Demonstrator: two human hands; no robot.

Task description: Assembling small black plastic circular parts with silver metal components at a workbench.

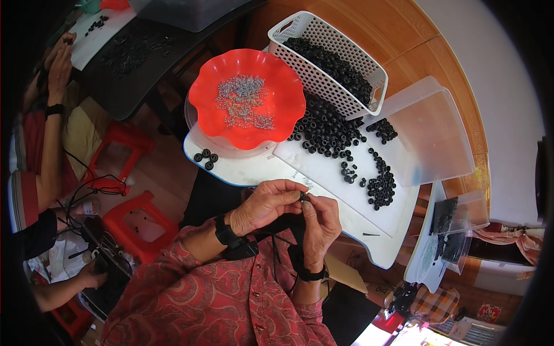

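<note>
Close in front of my body, my left hand (266, 206) and my right hand (321, 226) meet at the fingertips. Both pinch one small black round part (303, 197), mostly covered by the fingers. Beyond the hands, a red wavy-rimmed bowl (205, 81) holds many tiny silvery, clear-looking pieces (242, 95). Black round parts (329, 130) lie heaped on the white table (369, 235), and a looser cluster (381, 183) spreads to the right. Several more black parts (209, 158) sit by the table's left edge.
A white perforated basket (346, 72) full of black parts stands behind the heap. Beside it is a translucent plastic bin (433, 132). Red stools (138, 222) are on the left, where other people's arms (57, 81) show near a dark table (138, 63).
</note>
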